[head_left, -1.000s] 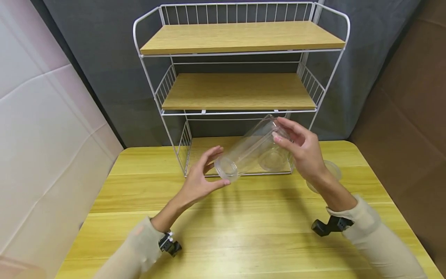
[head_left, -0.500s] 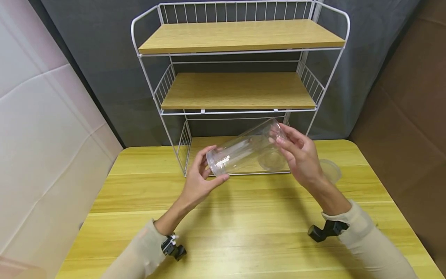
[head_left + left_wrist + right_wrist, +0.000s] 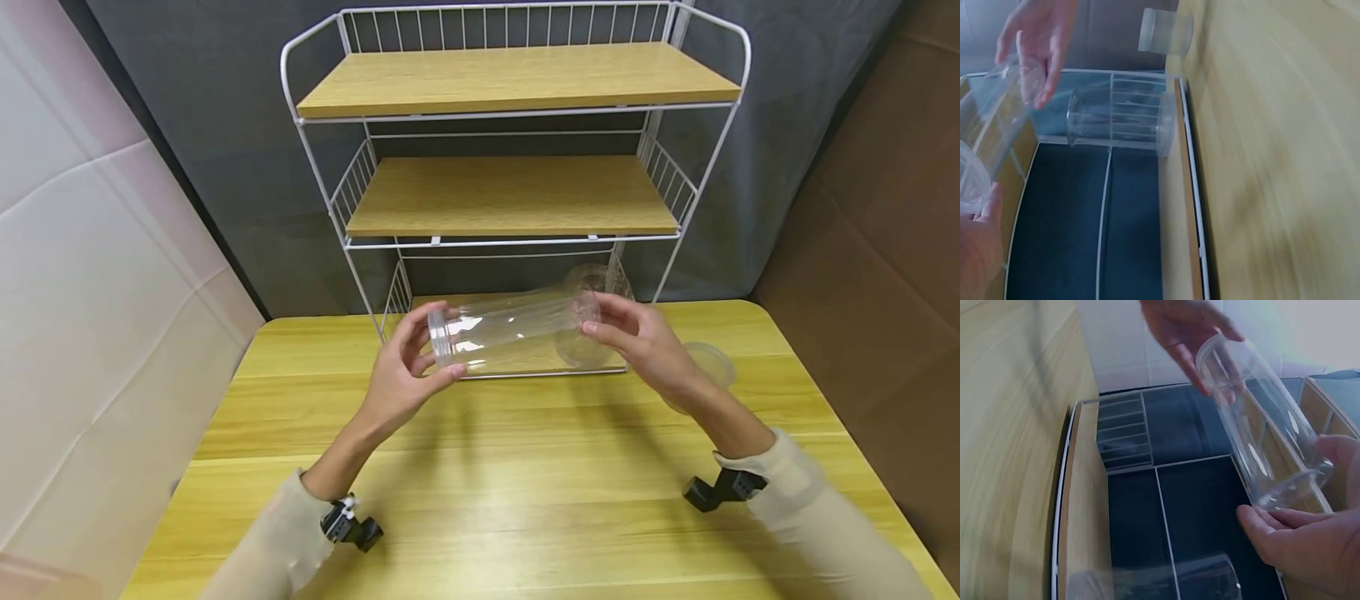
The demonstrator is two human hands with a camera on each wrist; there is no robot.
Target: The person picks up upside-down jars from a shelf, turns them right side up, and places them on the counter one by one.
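A clear plastic jar (image 3: 510, 329) lies nearly level in the air, in front of the rack's bottom shelf. My left hand (image 3: 408, 358) grips its ringed left end, thumb below and fingers around the far side. At the other end, my right hand (image 3: 637, 337) holds the jar between thumb and fingers. The right wrist view shows the jar (image 3: 1260, 425) see-through, with no contents visible. Behind it, a second clear jar (image 3: 1116, 115) stands upright on the bottom shelf at the right side.
A white wire rack with a wooden top shelf (image 3: 517, 79), a middle shelf (image 3: 517, 196) and a bottom shelf (image 3: 1175, 206) stands at the back of the wooden table (image 3: 480, 500). A short translucent container (image 3: 711, 367) sits beside the rack, partly behind my right wrist.
The jar has turned from a steep slant to nearly level and shifted left. Its right end has come down with my right hand; my left hand has moved slightly left and closed in on the ringed end.
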